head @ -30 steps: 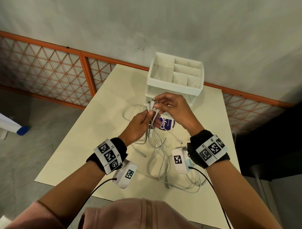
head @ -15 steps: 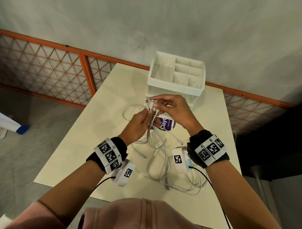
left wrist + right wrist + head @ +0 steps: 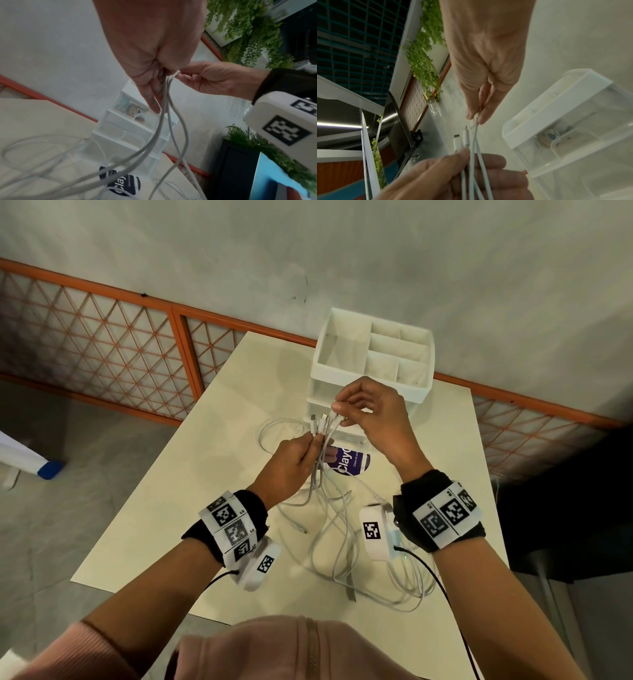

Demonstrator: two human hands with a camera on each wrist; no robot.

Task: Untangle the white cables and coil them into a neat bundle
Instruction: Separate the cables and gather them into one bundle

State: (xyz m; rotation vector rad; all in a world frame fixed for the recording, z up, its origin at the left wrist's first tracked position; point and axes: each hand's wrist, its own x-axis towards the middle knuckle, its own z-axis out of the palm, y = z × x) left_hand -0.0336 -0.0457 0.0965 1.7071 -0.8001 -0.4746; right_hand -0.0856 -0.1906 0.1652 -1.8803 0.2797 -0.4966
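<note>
The left hand (image 3: 291, 463) grips the white cables (image 3: 320, 460) upright in a fist, plug ends just above its fingers. The right hand (image 3: 371, 414) pinches one plug, likely aligning ends; slack trails below onto the table (image 3: 164, 508).

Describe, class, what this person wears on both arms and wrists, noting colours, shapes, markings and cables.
Each wrist carries a black cuff wrapped by a white band of square black-and-white markers: left band, right band. A rounded white camera pod with one marker hangs under each wrist, trailing a thin black cable. Pink sleeves are pushed up.
</note>
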